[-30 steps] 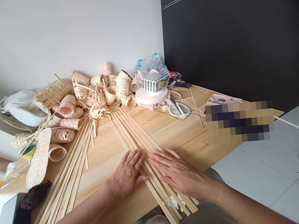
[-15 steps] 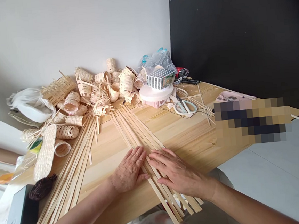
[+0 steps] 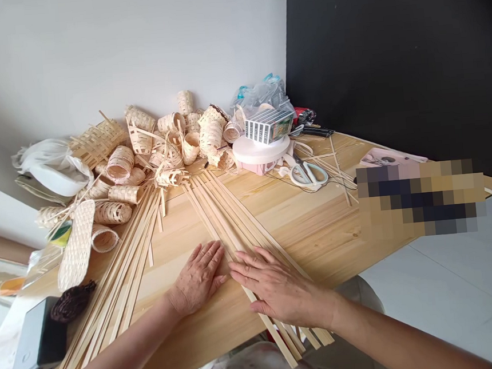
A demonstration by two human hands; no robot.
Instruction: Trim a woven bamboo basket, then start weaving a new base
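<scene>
Several long, pale bamboo-like strips [image 3: 219, 210] run from the middle of the wooden table towards me, their near ends jutting past its front edge. My right hand [image 3: 276, 288] lies flat across them with fingers stretched out; the stretch of strips beneath the palm is hidden. Just left of these strips, my left hand [image 3: 198, 279] rests palm down on the tabletop, fingers extended and holding nothing. A second bundle of strips [image 3: 120, 276] fans out on the table further left, partly behind my left forearm.
Woven baskets [image 3: 119, 163] pile up along the wall. White-handled scissors [image 3: 308, 174] lie near a round white stand [image 3: 261, 150]. A flat woven piece [image 3: 78, 245], a dark coil [image 3: 72, 301] and a grey box [image 3: 38, 340] sit at left. A blurred patch covers the right side.
My left hand has slid left, off the strips and onto the bare wood. The right hand has shifted slightly left across the strips. The view has tilted a little.
</scene>
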